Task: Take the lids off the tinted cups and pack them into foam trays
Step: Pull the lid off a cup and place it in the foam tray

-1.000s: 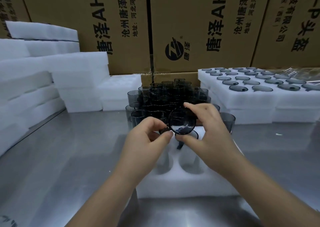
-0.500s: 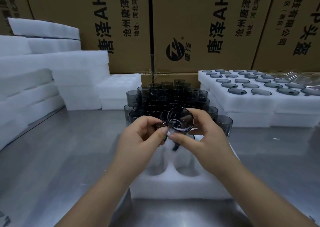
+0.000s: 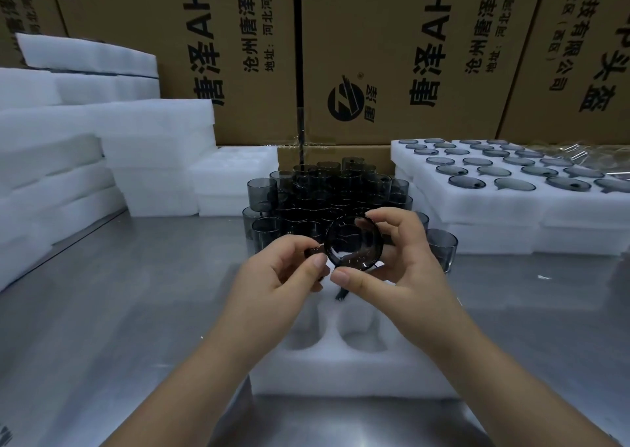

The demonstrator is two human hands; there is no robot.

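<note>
Smoke-grey translucent plastic sits mid-view: a round tinted cup [image 3: 354, 244] held up with its circular face toward the camera, above the far end of a white foam tray with round wells [image 3: 341, 371] lying on the brushed steel table [image 3: 102, 310]. The right hand [image 3: 405, 269] pinches the cup, thumb at its six o'clock edge and fingers curled over twelve o'clock. The left hand [image 3: 279, 276] pinches a dark part at the cup's nine o'clock edge between thumb and forefinger; whether that part is the lid I cannot tell. At twelve o'clock from the hands stands a cluster of grey tinted cups [image 3: 306, 187], at two o'clock a filled white foam tray [image 3: 477, 208], at ten o'clock stacked white foam blocks [image 3: 143, 146], and behind them all brown cardboard cartons [image 3: 392, 37].
</note>
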